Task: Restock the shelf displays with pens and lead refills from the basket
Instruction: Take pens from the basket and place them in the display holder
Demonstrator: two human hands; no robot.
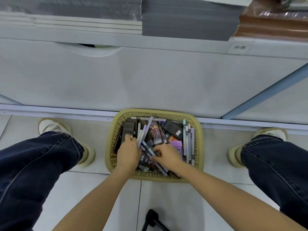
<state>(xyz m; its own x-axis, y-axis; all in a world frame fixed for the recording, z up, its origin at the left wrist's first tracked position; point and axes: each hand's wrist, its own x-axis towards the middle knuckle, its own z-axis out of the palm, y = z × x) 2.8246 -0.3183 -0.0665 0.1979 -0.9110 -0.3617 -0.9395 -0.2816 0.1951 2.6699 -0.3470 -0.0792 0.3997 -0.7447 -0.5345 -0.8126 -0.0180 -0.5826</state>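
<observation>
Yellow lattice basket (199, 147) sits on the floor tiles btwn the person's feet, far edge against the white shelf base (150, 77). Contents: dark boxes (129, 130), purple box (177, 146), loose pens (188, 140) along the right wall. Both hands are inside the basket, close together. Left hand (129, 153) is curled round a fan of pastel pens (143, 132), tips pointing far. Right hand (168, 155) pinches one pen (150, 151) just beside the left hand. Shelf above: grey stack (183, 19); brown wrapped stack (270, 22) at right.
</observation>
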